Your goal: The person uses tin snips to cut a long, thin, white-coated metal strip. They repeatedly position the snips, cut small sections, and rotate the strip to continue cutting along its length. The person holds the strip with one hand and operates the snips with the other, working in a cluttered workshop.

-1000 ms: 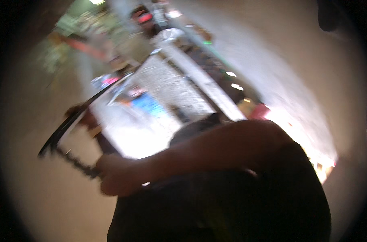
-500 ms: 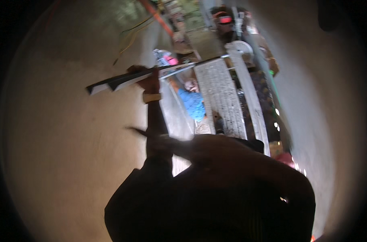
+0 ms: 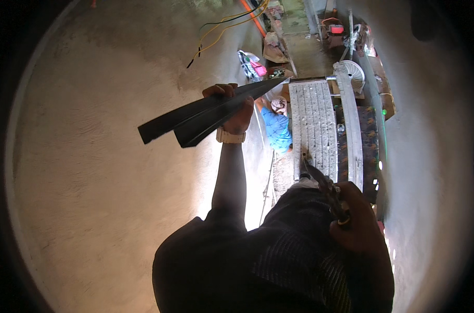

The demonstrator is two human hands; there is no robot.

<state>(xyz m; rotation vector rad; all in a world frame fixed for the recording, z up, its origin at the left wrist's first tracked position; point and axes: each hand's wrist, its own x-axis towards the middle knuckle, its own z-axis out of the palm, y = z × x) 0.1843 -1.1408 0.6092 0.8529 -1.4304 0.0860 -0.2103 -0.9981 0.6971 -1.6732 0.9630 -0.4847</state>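
My left hand (image 3: 233, 112) is stretched out ahead, its fingers wrapped around a long dark metal channel (image 3: 208, 115). The channel's folded near end points left towards the wall, and its far part narrows away to the right. A pale band circles my left wrist. Lower and to the right, my right hand (image 3: 358, 221) is closed on a pair of metal snips (image 3: 330, 194). Their dark pointed jaws aim forward and left, well apart from the channel. My palm and fingers partly hide the handles.
A high, spattered plank platform (image 3: 312, 122) runs ahead, with a long beam (image 3: 349, 125) along its right. Below at left is a person in a blue shirt (image 3: 276, 128). Loose cables (image 3: 221, 23) hang from the plastered wall (image 3: 96, 156); a white fan (image 3: 351, 75) stands beyond.
My right hand has swung from across my left forearm to the right, bringing the snips into clear sight. The channel has turned in view, and the surroundings have shifted to the right.
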